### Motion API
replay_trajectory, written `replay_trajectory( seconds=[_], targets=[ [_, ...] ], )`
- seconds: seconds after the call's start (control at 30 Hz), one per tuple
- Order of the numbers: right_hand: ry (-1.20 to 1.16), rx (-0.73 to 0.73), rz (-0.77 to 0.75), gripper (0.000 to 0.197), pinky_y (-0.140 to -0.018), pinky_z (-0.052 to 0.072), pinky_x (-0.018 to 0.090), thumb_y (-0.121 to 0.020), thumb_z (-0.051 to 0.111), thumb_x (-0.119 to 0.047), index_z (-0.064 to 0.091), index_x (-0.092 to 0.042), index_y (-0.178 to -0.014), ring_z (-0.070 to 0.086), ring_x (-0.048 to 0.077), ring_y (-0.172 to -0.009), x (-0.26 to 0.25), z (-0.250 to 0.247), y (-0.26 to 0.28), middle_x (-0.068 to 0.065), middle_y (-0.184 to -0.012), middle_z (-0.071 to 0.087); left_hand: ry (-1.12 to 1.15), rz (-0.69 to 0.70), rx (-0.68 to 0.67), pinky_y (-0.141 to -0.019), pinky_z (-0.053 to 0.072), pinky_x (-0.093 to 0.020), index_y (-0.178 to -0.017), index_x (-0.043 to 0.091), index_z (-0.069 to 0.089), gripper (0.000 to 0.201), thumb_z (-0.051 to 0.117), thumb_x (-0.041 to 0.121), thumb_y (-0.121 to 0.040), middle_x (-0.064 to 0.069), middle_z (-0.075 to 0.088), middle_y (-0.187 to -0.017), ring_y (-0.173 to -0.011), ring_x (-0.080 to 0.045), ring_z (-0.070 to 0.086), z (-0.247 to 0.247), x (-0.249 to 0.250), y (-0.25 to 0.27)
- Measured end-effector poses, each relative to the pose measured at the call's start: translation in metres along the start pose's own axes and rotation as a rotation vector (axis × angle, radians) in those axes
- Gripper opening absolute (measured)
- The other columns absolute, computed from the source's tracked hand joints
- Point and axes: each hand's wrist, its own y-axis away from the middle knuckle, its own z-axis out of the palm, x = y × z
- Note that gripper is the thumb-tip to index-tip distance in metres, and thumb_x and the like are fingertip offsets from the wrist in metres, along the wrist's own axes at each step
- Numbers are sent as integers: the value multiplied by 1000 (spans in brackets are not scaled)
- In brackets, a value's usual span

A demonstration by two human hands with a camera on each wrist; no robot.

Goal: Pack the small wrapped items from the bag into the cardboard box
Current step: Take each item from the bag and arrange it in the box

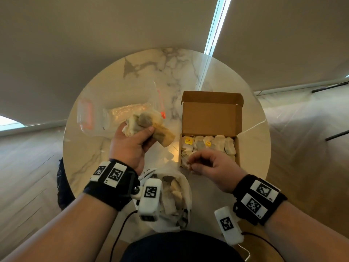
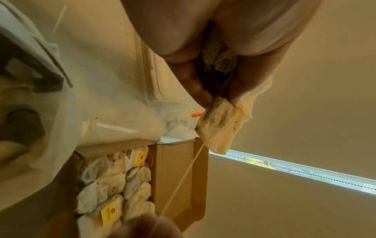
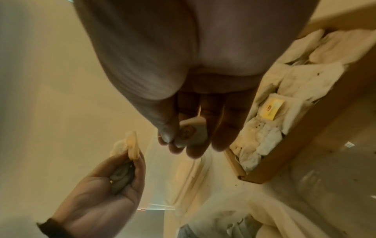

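My left hand (image 1: 140,132) is raised over the marble table (image 1: 132,76) and grips a bunch of tea bags (image 1: 145,121). One tea bag (image 2: 219,125) hangs from its fingertips. A taut string (image 2: 183,177) runs from that bag to my right hand (image 1: 190,164), which pinches its paper tag (image 3: 193,132) at the near left corner of the open cardboard box (image 1: 211,114). Several tea bags (image 1: 213,145) with yellow tags fill the box. The white plastic bag (image 1: 186,201) with more tea bags lies at the table's near edge, partly hidden by my left wrist camera.
A clear zip bag (image 1: 98,118) with an orange slider lies on the table's left side, behind my left hand. The box lid (image 1: 211,98) stands open at the far side. Dark crumbs dot the table by the box. Pale wooden floor surrounds the table.
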Motion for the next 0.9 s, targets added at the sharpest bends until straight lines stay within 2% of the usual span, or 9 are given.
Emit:
replay_trajectory(
  seconds=[0.13,0.3,0.37,0.43,0.5,0.63,0.67,0.73,0.9],
  targets=[
    [-27,-17,15,15,-72,61,29,-98,67,-4,73,-14,-107,74,15,-79,-2,-11,3,-8,-84,76,-67,4,49,-83,63,-45,-116,8,66,36,74,-11,-86,-19,76,-105,-100,-37,77,-6,-8,-2],
    [-168,-18,2,29,-80,62,26,-102,58,3,70,-14,-122,77,19,-95,-20,-20,-1,5,-104,79,-212,29,57,-84,63,-44,-116,9,68,40,80,-8,-82,-18,77,-107,-101,-35,77,-1,-28,1],
    [-265,-5,-13,30,-78,62,26,-99,62,4,67,-13,-124,78,22,-96,-27,-21,-6,12,-103,79,-219,21,53,-83,63,-43,-114,11,69,38,80,-7,-82,-17,78,-106,-99,-34,77,4,-34,5],
    [-323,50,-14,25,-72,64,28,-94,72,0,68,-9,-117,79,26,-90,-32,-21,-12,16,-96,79,-210,5,23,-84,63,-44,-117,7,67,38,78,-7,-84,-19,77,-107,-100,-34,77,10,-40,9],
    [-257,125,-32,16,-69,63,28,-88,81,-9,73,-8,-101,77,21,-80,-31,-21,-18,11,-87,80,-196,-19,-11,-83,63,-43,-122,3,64,40,76,-8,-85,-22,76,-109,-100,-36,77,17,-44,14],
    [69,201,-109,13,-88,56,21,-79,90,-29,77,-26,-81,69,4,-92,-20,-18,-30,-9,-96,75,-162,-70,-73,-82,63,-44,-125,-1,61,43,75,-10,-86,-25,75,-111,-101,-39,76,29,-48,17],
    [28,179,-98,13,-92,58,29,-80,90,-26,77,-24,-82,71,9,-95,-18,-16,-32,-5,-97,76,-158,-77,-82,-83,63,-45,-125,0,60,43,75,-10,-85,-25,75,-112,-101,-39,76,31,-49,18],
    [-44,166,-71,15,-85,63,45,-82,88,-19,75,-18,-87,74,20,-88,-15,-12,-33,7,-92,78,-137,-85,-84,-85,63,-45,-127,0,60,44,73,-10,-86,-24,74,-115,-103,-38,76,31,-49,16],
    [-162,193,-43,25,-74,64,40,-86,84,-12,66,-11,-103,73,30,-85,3,-10,-33,20,-100,75,-59,-87,7,-78,62,-36,-116,8,66,34,72,-9,-88,-17,76,-104,-93,-31,76,14,-42,4]
  ],
)
